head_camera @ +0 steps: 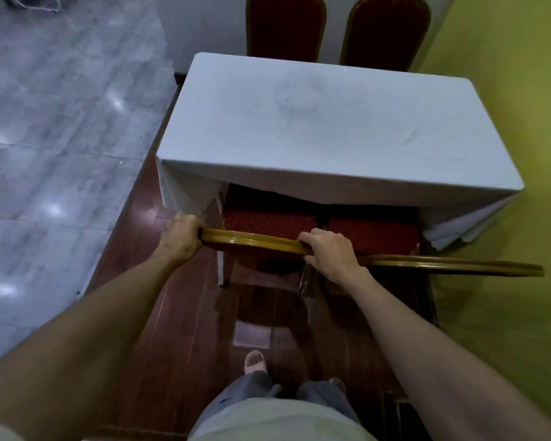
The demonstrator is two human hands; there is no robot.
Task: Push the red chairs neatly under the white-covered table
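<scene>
Both hands grip the near-left red chair's back rail [252, 241] — left hand [180, 237] at its left end, right hand [330, 251] at its right end. The rail's long axis parallels the counter [315, 122] edge; the seat [268, 221] lies straight ahead, partly under the white cloth — push forward evenly

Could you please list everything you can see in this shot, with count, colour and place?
Table: one, white cloth over it, centre, beside the wall.
Near chairs: two, red seats with gold frames, near side of the table, seats partly under the cloth; left chair held by its backrest, right chair beside it.
Far chairs: two, red backs, far side of the table; one left, one right.
Wall: yellow-green, right.
Floor: grey tiles at left, dark red wood under the near chairs.
Left hand: gripping the left end of the left chair's backrest.
Right hand: gripping its right end.
Foot: one clearly seen, in a pale slipper, bottom centre.
</scene>
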